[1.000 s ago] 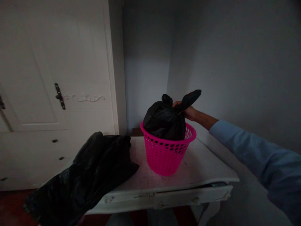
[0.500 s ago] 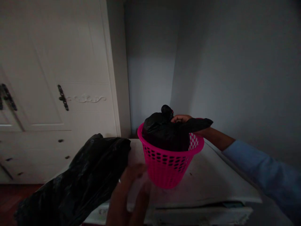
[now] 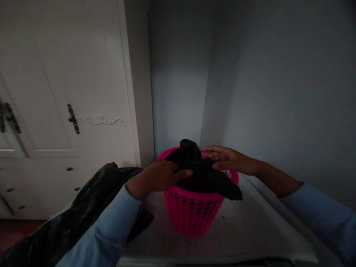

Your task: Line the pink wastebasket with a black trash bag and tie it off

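A pink perforated plastic basket (image 3: 191, 215) stands upright with a bunched black plastic bag (image 3: 197, 178) in its mouth. The bag has a knot-like lump at the top, and one loose end drapes over the basket's front right rim. My left hand (image 3: 162, 173) is closed on the bag's left side, thumb on top and fingertips hidden behind the plastic. From the right, my right hand (image 3: 232, 159) grips the bag near the lump, with its thumb and fingers around a fold. What the bag contains is hidden.
Another black plastic bag (image 3: 91, 198) lies to the left, partly behind my left sleeve. The basket rests on a white surface (image 3: 250, 222) with a dark gap along its front edge. A white wardrobe (image 3: 102, 85) stands at left, and grey walls (image 3: 278, 85) meet behind.
My left hand has moved up from the lower front onto the bag in the basket. The bag sits lower, its loose end now hanging over the rim. My right hand has shifted slightly.
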A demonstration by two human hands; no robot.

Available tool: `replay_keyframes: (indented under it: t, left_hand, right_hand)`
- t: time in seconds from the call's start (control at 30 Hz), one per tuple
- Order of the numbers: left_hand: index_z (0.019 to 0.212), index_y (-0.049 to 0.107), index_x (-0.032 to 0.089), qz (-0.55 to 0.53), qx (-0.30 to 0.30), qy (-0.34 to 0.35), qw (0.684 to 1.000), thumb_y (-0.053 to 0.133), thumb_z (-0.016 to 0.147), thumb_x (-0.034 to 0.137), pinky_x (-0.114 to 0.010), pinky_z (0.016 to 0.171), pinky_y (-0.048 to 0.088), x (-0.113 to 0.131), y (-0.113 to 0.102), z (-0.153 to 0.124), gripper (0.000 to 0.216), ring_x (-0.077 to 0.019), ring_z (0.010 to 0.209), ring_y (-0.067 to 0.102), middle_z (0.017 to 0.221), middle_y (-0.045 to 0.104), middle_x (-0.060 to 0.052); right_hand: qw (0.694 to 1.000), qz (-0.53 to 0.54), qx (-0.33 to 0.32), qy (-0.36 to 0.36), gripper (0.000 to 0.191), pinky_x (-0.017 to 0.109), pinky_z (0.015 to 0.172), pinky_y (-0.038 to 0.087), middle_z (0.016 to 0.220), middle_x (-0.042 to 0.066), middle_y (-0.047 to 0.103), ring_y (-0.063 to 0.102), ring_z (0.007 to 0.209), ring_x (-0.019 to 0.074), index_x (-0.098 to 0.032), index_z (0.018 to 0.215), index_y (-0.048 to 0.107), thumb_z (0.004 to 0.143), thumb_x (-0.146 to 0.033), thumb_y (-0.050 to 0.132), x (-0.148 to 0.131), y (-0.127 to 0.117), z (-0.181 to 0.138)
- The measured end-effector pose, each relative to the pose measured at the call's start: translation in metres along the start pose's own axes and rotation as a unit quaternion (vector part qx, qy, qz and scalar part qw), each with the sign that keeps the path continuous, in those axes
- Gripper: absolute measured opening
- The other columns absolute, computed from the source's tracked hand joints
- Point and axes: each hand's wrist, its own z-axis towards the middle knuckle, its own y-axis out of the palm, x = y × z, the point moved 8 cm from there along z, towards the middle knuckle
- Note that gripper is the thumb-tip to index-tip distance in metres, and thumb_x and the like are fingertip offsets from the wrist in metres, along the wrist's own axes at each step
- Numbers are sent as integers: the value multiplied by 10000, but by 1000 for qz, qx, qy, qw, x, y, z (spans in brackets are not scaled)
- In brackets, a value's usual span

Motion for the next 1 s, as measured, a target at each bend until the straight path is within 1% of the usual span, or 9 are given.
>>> replay_keyframes:
  t: [0.07,0.13,0.23,0.33,0.47,0.57,0.8,0.9,1.0]
  left_hand:
    - [775,725,189,43,9,-25,999,333,971,659,-338,597,431,1,-7,2,643,-236,653,674,729,720,-92]
    - [886,742,170,92,88,-40,991,353,957,675,-365,644,458,7,-24,5,641,-278,734,697,804,740,-130]
    - [1084,720,168,82,185,17,979,425,946,660,-389,771,493,27,-37,10,590,-303,925,706,988,757,-147]
    - [1067,728,183,-15,129,66,989,536,931,580,-348,790,498,32,-21,23,460,-255,930,708,1006,769,-99]
    - [1033,741,192,-125,81,50,988,708,847,373,-294,775,502,20,-4,31,262,-206,912,719,1017,787,-45]
    - [957,761,190,-90,131,-2,987,679,868,291,-335,793,509,8,-12,23,158,-223,876,723,963,795,-53]
    - [976,765,159,-1,264,-54,963,566,909,216,-465,935,528,-11,-43,-19,218,-305,1012,706,1014,789,-112]
    - [1134,712,120,-31,294,-25,955,543,875,177,-464,1012,525,-13,-44,-28,314,-281,1091,687,1139,758,-134]
    - [1350,578,90,-13,309,66,949,562,845,190,-477,1124,460,6,-42,-26,515,-280,1279,592,1362,651,-174]
  right_hand:
    - [999,-34,38,-3,562,265,792,539,1076,50,722,684,944,150,-237,1348,588,822,-309,772,1,-3,3]
    - [993,-89,81,-10,480,261,722,523,962,31,729,674,839,147,-225,1251,664,806,-359,783,1,-6,6]
    - [978,-167,121,-31,383,289,712,513,948,41,745,671,829,172,-235,1122,745,800,-442,766,-4,-5,10]
    - [966,-211,133,-69,304,334,803,524,963,50,756,684,885,202,-230,999,776,825,-471,714,-16,1,11]
    - [945,-269,162,-93,278,356,884,507,953,59,742,674,913,208,-198,924,765,855,-448,666,-25,4,2]
    - [935,-282,191,-102,287,358,883,505,935,59,731,668,897,206,-203,897,756,861,-469,654,-26,-4,-12]
    - [911,-268,307,-63,404,419,876,523,842,63,710,667,844,229,-211,810,712,784,-614,710,-9,-56,-61]
    - [916,-229,321,-72,419,428,913,547,1001,87,723,686,952,245,-216,862,692,760,-620,745,-6,-64,-70]
    - [912,-216,332,-106,491,491,1037,513,1268,117,683,647,1188,282,-245,1108,660,772,-590,753,-15,-57,-65]
